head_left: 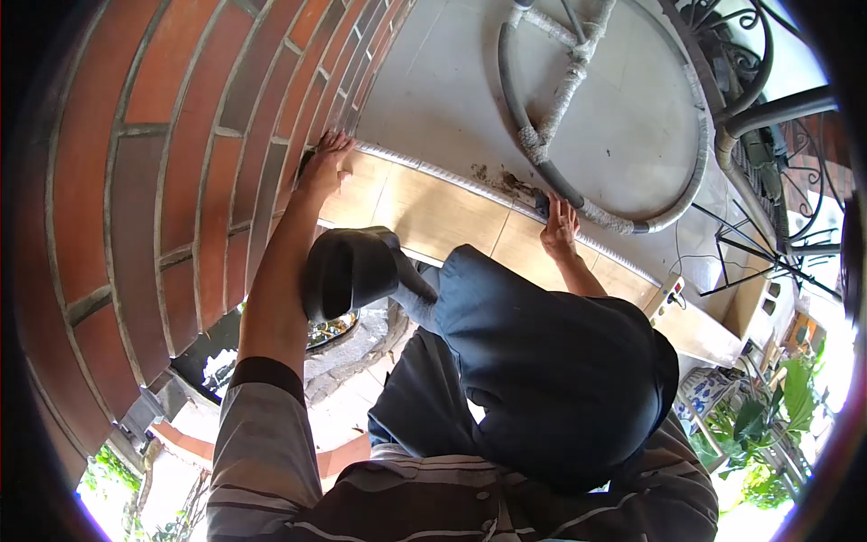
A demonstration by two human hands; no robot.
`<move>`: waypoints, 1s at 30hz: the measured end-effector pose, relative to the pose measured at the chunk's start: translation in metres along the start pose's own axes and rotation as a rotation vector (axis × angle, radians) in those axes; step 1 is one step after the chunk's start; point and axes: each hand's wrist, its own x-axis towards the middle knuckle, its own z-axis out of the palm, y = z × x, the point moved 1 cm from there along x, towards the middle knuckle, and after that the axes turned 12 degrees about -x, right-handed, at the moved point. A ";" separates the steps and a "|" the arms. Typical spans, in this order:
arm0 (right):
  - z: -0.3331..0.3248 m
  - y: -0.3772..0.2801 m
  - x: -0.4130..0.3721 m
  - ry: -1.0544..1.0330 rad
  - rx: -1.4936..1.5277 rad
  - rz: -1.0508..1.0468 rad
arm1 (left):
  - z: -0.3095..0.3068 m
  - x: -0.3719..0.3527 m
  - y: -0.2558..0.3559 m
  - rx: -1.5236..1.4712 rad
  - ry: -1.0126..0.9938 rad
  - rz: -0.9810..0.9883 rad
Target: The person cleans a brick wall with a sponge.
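My left hand (pixel 330 167) rests on the corner where the wood-look tiled ledge (pixel 442 212) meets the brick wall. Its fingers are apart and it holds nothing I can see. Farther right, my right hand (pixel 560 228) is at the same ledge's edge, its fingers curled by a small dark grey piece (pixel 542 203) that looks gripped; its kind is not clear. Dark crumbly dirt (pixel 508 181) lies beside it on the pale floor (pixel 433 99), along the light trim strip (pixel 433 170). My raised knee and a dark shoe (pixel 348 271) are in front of the ledge.
The brick wall (pixel 181 154) rises close on my left. A round metal frame base (pixel 542 167) stands on the floor ahead. To the right are a power strip (pixel 666 298) with a cord, black wrought-iron furniture (pixel 768 117) and plants (pixel 750 420). A stone-edged basin (pixel 339 339) lies below.
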 end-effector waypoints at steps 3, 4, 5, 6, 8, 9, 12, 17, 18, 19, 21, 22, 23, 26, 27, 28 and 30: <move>-0.004 -0.002 0.002 -0.033 0.024 0.023 | 0.000 0.000 0.000 -0.002 -0.007 -0.016; 0.001 0.001 0.005 -0.033 0.023 0.026 | 0.001 0.000 0.000 -0.009 -0.008 -0.029; 0.006 0.004 0.002 -0.039 0.019 0.031 | 0.005 -0.003 0.001 -0.022 0.010 -0.026; 0.003 0.004 -0.001 -0.076 0.021 0.054 | 0.007 -0.003 0.000 -0.033 0.035 -0.022; -0.005 -0.002 0.005 -0.123 0.038 0.098 | 0.001 0.001 -0.003 -0.141 0.064 -0.025; -0.003 -0.002 0.005 -0.093 0.042 0.082 | -0.004 0.001 -0.002 -0.245 0.055 -0.038; 0.004 0.004 0.005 -0.026 0.087 0.063 | -0.020 -0.010 0.001 -1.164 0.069 -0.273; 0.003 0.000 0.005 -0.048 0.053 0.095 | -0.037 -0.047 0.014 -1.457 0.176 -0.521; 0.000 -0.001 0.007 -0.054 0.044 0.101 | -0.032 -0.044 0.002 -1.244 0.225 -0.614; 0.000 -0.001 0.006 -0.066 0.033 0.104 | -0.045 -0.052 0.022 -1.205 0.237 -0.598; 0.006 0.001 0.007 0.035 0.045 0.063 | -0.082 -0.069 0.090 -1.130 0.258 -0.560; 0.010 0.004 0.007 0.029 0.049 0.066 | -0.093 -0.054 0.082 -1.273 0.070 -0.802; 0.014 0.007 0.007 0.024 0.053 0.070 | -0.097 -0.061 0.080 -1.282 0.095 -0.748; 0.007 -0.001 0.005 0.108 0.051 0.070 | -0.139 -0.084 0.133 -0.896 0.091 -0.461; 0.004 -0.003 0.001 0.083 0.051 0.090 | -0.133 -0.084 0.129 -0.717 0.075 -0.312; -0.001 -0.005 0.002 0.064 0.054 0.105 | -0.123 -0.081 0.120 -0.535 0.065 -0.162; -0.002 -0.007 0.005 0.023 0.034 0.127 | -0.123 -0.069 0.116 -0.377 0.039 -0.073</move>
